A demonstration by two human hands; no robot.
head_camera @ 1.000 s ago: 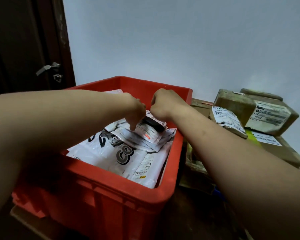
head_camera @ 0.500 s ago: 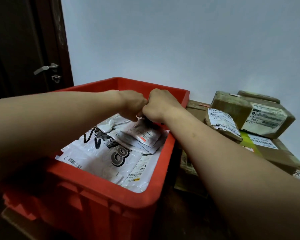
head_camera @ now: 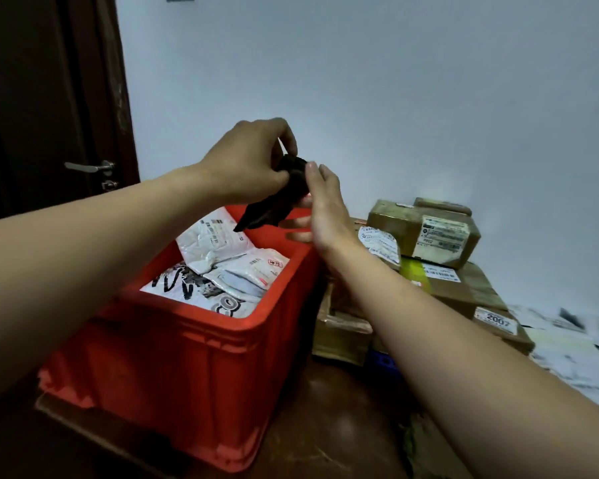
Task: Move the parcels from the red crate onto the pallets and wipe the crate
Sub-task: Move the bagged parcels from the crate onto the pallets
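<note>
Head view: black parcel has been lifted above crate, gripped by left hand, touched by flat right hand; transfer pending.

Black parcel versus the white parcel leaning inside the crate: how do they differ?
The black parcel shows no label; the white parcel shows a printed one. The black parcel hangs above the red crate, gripped by the left hand; the white parcel leans inside it. Both look soft.
</note>
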